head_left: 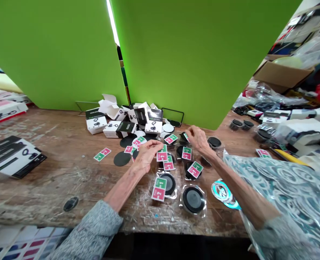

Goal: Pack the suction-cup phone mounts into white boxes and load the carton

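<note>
My left hand (pixel 148 153) is closed in a pinch on a red-and-green card (pixel 162 154), held over the wooden table among bagged black discs. Farther right, my right hand (pixel 198 138) has its fingers bent together at a small card (pixel 186 137) above another black disc. Similar cards lie on several discs, one on a disc (pixel 195 169) below my right hand and one beside a bagged disc (pixel 169 183) nearer the front. A bagged disc (pixel 194 199) at the front edge has no card on it.
Small black-and-white boxes (pixel 96 121) are piled at the back against green panels (pixel 176 54). A larger box (pixel 13 155) sits at the left. Blue rings (pixel 222 192) and a plastic bag of rings (pixel 290 191) lie at the right, near my right forearm.
</note>
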Action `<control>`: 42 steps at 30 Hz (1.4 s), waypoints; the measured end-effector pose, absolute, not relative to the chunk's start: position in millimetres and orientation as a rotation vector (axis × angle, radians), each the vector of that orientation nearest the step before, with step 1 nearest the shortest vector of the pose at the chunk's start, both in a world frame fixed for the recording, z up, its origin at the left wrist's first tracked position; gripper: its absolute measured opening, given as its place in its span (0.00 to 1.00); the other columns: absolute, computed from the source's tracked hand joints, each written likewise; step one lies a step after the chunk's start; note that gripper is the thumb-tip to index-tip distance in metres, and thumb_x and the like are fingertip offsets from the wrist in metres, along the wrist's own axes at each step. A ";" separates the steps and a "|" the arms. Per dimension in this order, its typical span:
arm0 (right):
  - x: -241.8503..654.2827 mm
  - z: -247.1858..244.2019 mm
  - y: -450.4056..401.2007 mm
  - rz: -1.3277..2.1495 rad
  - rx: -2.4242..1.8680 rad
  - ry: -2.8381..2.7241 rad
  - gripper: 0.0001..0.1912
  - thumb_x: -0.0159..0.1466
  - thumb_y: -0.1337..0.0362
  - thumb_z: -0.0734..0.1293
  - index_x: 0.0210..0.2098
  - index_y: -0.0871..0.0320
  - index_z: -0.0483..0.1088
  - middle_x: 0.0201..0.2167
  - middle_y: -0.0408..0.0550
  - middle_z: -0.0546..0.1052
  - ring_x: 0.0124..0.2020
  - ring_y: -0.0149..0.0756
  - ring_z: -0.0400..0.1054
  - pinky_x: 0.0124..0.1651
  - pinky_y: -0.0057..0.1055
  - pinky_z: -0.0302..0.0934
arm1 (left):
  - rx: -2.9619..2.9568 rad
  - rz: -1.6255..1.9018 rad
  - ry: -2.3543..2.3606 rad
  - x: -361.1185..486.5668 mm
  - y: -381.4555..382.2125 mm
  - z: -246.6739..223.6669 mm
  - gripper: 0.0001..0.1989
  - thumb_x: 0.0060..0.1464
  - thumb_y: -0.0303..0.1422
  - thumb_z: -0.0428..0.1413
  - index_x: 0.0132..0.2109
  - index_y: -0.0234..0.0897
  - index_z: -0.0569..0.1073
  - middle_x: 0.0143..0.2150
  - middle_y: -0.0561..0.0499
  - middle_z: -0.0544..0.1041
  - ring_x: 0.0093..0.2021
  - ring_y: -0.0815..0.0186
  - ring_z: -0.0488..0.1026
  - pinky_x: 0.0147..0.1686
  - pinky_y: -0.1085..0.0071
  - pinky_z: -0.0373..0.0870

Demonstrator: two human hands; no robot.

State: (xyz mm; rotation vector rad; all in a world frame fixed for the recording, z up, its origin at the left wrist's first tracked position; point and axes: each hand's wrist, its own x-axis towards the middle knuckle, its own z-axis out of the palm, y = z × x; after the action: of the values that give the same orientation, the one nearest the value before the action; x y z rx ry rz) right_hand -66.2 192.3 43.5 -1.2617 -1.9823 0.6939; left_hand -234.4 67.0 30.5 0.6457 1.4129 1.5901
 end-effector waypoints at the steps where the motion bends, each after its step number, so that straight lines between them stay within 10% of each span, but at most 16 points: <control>1: -70.5 43.7 178.8 0.788 -1.184 -2.046 0.13 0.61 0.56 0.61 0.24 0.56 0.61 0.25 0.43 0.68 0.30 0.34 0.60 0.35 0.31 0.54 | 0.636 1.608 1.404 -230.2 70.4 31.5 0.12 0.36 0.32 0.67 0.30 0.34 0.75 0.27 0.54 0.74 0.27 0.72 0.68 0.28 0.75 0.63; 8: -53.4 53.8 142.8 1.370 -0.807 -2.033 0.17 0.59 0.50 0.63 0.25 0.57 0.60 0.21 0.37 0.61 0.23 0.26 0.53 0.25 0.25 0.48 | 0.636 1.589 1.292 -209.2 67.7 54.6 0.15 0.40 0.36 0.67 0.36 0.35 0.74 0.30 0.52 0.76 0.28 0.70 0.72 0.28 0.74 0.65; 19: 74.0 24.8 176.9 0.180 -1.508 -2.336 0.09 0.59 0.58 0.62 0.33 0.58 0.68 0.30 0.51 0.74 0.32 0.40 0.67 0.33 0.32 0.55 | 1.559 1.115 2.337 -290.1 25.2 -7.8 0.17 0.46 0.37 0.62 0.44 0.36 0.77 0.45 0.42 0.72 0.49 0.50 0.66 0.54 0.56 0.59; 24: 59.4 36.7 163.0 0.265 -1.341 -2.455 0.11 0.63 0.56 0.61 0.38 0.55 0.69 0.29 0.48 0.76 0.30 0.39 0.70 0.33 0.32 0.58 | 1.798 0.850 2.391 -286.0 43.5 -23.2 0.27 0.53 0.44 0.58 0.55 0.33 0.71 0.55 0.34 0.64 0.54 0.44 0.57 0.53 0.49 0.57; 32: 35.0 45.2 149.2 0.442 -1.128 -2.524 0.12 0.65 0.56 0.58 0.34 0.55 0.69 0.27 0.45 0.75 0.26 0.34 0.66 0.32 0.31 0.56 | 1.872 0.971 2.077 -303.5 76.9 -16.2 0.07 0.51 0.33 0.58 0.37 0.40 0.79 0.40 0.45 0.69 0.45 0.56 0.63 0.54 0.58 0.57; 42: -77.9 58.5 121.9 0.613 -0.811 -2.410 0.11 0.65 0.64 0.56 0.31 0.57 0.66 0.25 0.44 0.71 0.26 0.32 0.62 0.33 0.30 0.53 | 1.268 1.427 1.953 -334.8 60.3 5.2 0.15 0.52 0.43 0.54 0.30 0.35 0.73 0.25 0.53 0.68 0.29 0.67 0.64 0.30 0.73 0.59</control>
State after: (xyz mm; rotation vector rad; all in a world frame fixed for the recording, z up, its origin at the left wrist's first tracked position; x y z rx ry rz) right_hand -77.9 121.9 58.5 -0.8107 -2.4096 0.6128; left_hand -334.8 60.3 5.2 1.2682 1.9532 1.4270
